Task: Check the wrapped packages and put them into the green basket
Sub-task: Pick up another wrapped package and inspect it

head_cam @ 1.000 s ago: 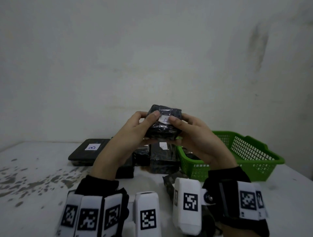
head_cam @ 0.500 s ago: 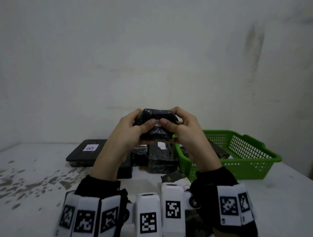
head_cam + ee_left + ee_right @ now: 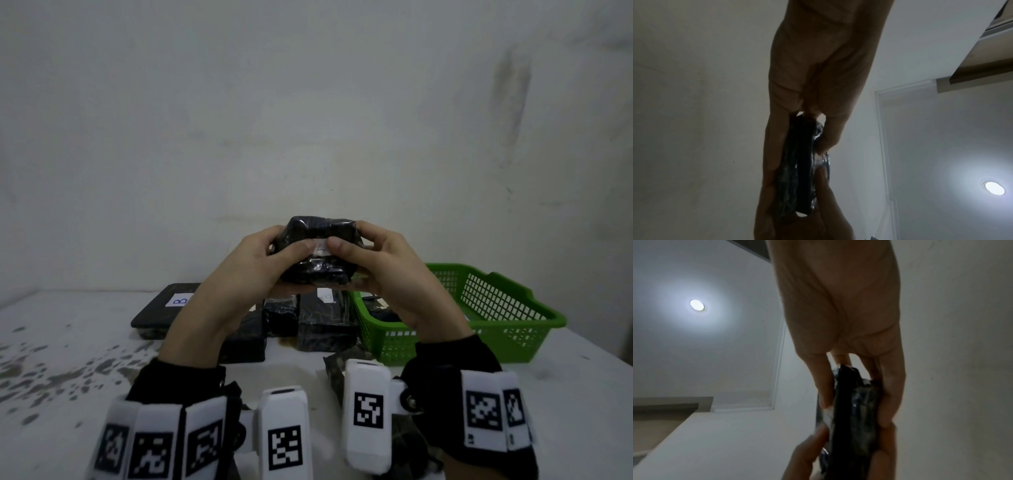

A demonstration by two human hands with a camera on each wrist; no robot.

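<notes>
Surface point(image 3: 68, 342) lying pale and stained with dark flecks on its left part, running back to a plain wall point(image 3: 308, 102). Green basket point(image 3: 496, 308) sitting on the right side of it, mesh walls showing, dark contents partly visible inside near its left wall. Flat black package with a white label marked B point(image 3: 161, 310) lying at the back left; other wrapped packages point(image 3: 322, 322) clustering between it and the basket, one carrying a small white label, the nearest touching or just beside the basket's left wall.

Left hand point(image 3: 246, 270) and right hand point(image 3: 387, 274) both raised above the surface, gripping one black wrapped package point(image 3: 320, 255) between them in front of the wall. Fingers curling round its far side, both thumbs pressing on the near face, thumb tips nearly meeting over a small white label there. Left wrist view showing the package point(image 3: 799, 170) edge-on, glossy film wrinkling, fingers behind and thumb in front. Right wrist view showing the same pinch on it point(image 3: 853, 418) from the other side. Black wrist straps with white coded markers sitting on both forearms
</notes>
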